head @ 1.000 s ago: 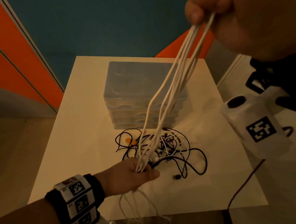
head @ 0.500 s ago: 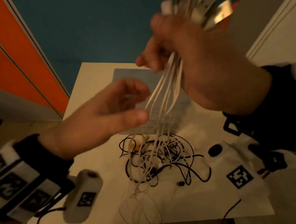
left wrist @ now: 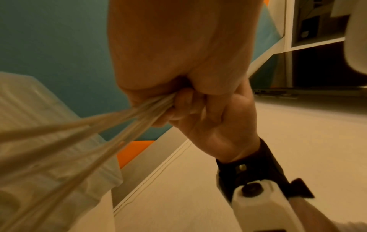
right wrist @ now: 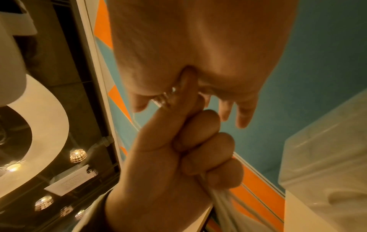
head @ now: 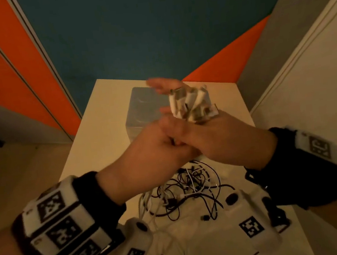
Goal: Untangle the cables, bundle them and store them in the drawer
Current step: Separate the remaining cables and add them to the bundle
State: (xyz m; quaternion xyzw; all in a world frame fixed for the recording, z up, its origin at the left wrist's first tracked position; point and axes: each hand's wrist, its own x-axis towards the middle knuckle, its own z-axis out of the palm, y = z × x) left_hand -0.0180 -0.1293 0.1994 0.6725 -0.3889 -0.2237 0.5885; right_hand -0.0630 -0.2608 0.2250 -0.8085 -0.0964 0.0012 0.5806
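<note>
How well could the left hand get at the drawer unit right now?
Probably not yet: the left hand has its grip full, curled round the white cables above the table. The drawer unit just beyond looks within reach once it lets go.

Raised left hand [head: 155, 149] from table in front of drawer unit [head: 140, 103]; closed it round white cables [head: 192, 104], touching right hand [head: 218, 141]. Lowered right hand to just above drawer unit.

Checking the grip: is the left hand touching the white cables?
Touching. In the right wrist view the left hand curls its fingers round the white cables, which trail out below the fist.
</note>
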